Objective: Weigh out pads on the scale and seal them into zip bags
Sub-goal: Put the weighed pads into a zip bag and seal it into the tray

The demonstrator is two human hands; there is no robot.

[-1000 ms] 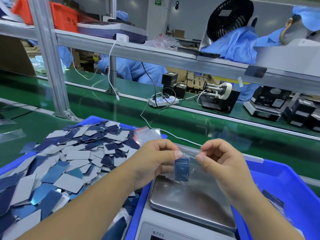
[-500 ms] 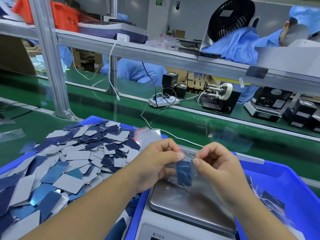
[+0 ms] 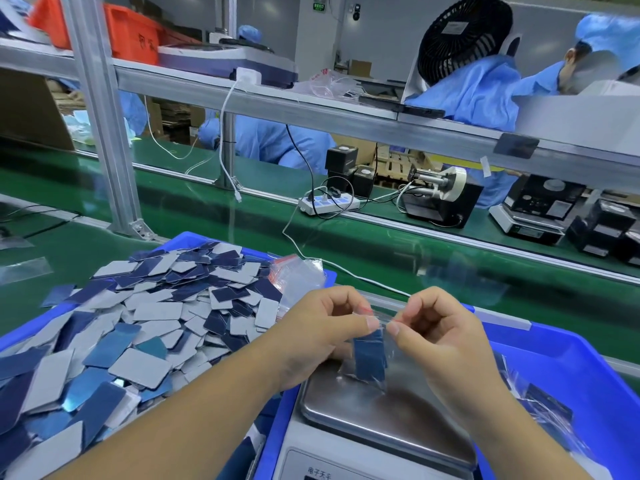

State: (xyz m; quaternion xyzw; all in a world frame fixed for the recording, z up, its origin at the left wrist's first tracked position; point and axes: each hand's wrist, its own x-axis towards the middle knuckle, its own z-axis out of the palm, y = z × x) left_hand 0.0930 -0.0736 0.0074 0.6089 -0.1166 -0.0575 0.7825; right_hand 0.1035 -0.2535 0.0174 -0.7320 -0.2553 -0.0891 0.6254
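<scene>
- Both hands pinch the top edge of a clear zip bag (image 3: 369, 355): left hand (image 3: 325, 327) and right hand (image 3: 436, 330), thumbs nearly touching, above the scale (image 3: 381, 420).
- Dark blue pads (image 3: 370, 356) hang inside the bag.
- Loose grey and blue rectangular pads heap in the blue bin (image 3: 27, 327) at left; spare bags (image 3: 298, 275) lie just behind.
- Steel scale pan is smooth and shiny; green conveyor (image 3: 381, 251) runs beyond.

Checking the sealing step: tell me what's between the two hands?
Head view: the top strip of the zip bag, pinched by left hand and right hand.
</scene>
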